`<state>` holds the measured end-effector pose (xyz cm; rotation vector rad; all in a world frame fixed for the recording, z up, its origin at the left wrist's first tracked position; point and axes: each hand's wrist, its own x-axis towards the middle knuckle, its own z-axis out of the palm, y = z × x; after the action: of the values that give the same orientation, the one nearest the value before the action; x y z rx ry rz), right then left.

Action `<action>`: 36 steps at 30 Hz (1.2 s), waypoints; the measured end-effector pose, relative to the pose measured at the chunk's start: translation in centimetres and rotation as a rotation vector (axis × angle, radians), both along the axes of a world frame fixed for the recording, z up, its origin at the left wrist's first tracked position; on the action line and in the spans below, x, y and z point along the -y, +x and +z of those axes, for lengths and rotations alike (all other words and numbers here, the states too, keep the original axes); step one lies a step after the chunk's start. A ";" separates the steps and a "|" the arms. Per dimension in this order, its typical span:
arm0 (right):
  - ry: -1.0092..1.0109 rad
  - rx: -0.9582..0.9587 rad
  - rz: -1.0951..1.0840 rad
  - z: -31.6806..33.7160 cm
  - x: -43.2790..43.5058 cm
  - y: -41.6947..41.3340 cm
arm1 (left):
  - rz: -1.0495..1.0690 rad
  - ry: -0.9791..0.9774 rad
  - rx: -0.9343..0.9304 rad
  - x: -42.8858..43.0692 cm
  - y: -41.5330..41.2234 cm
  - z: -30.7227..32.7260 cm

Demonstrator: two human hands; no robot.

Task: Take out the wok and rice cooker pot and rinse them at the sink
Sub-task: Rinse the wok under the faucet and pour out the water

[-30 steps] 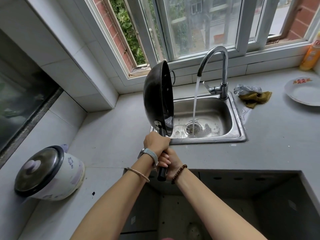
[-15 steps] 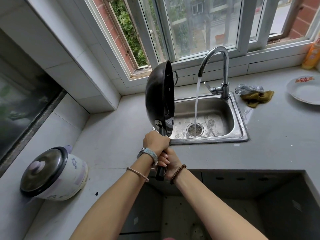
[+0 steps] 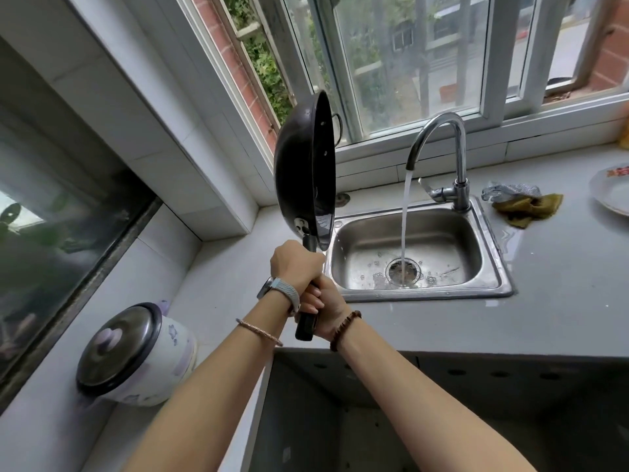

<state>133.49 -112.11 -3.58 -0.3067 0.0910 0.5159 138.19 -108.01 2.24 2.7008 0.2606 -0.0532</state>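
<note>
- Fingers (image 3: 315,294) of both hands are clenched round the wok's black handle (image 3: 306,321), the left hand (image 3: 296,265) stacked above the right hand (image 3: 326,306), so the grip is on the handle alone.
- Head view, wok (image 3: 303,168): it stands on edge, nearly upright, bowl opening facing 3 o'clock toward the running stream (image 3: 405,226). It hangs over the sink's left rim (image 3: 332,264), partly above the counter (image 3: 561,284), and is apart from the water.
- Risk, spill: any water left in the bowl would, I judge, run down toward the handle or drip past the rim onto the counter at 9 o'clock of the sink, since the lower edge sits right at that rim.
- Risk, slip: wet palms on a smooth handle carrying a tall, top-heavy pan could let it twist; it might then knock the faucet (image 3: 439,141) at 3 o'clock or the window frame (image 3: 258,107) just behind it at 12 o'clock.
- Risk, waste: the tap runs straight into the drain (image 3: 403,272) with nothing under it.
- Rice cooker (image 3: 136,356) sits lid on at 8 o'clock on the counter, well apart from the sink; its pot looks not yet taken out, so that half remains.
</note>
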 end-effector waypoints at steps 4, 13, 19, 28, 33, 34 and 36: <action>-0.011 0.031 0.014 1.3 0.0 0.5 | 0.006 -0.009 0.035 -0.2 0.6 1.0; -0.016 0.042 0.001 1.5 0.2 0.6 | -0.011 -0.022 0.039 0.0 0.7 1.3; 0.007 0.026 -0.002 1.1 0.8 0.4 | -0.023 -0.017 0.022 0.7 0.8 0.8; -0.092 -0.076 -0.046 0.2 2.6 -0.2 | -0.036 -0.152 -0.101 1.6 0.9 -1.7; -0.317 -0.113 -0.086 -0.6 4.5 -1.2 | -0.007 -0.371 -0.219 2.7 0.6 -4.7; -0.358 -0.114 -0.085 -0.8 4.9 -1.4 | -0.001 -0.410 -0.246 3.0 0.3 -5.2; -0.450 -0.129 -0.077 -1.2 5.9 -2.0 | 0.011 -0.503 -0.303 3.7 -0.3 -6.2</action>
<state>131.47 -117.98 -4.76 -0.7067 0.3455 0.4346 137.91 -111.70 -3.91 2.1821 0.3044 -0.4629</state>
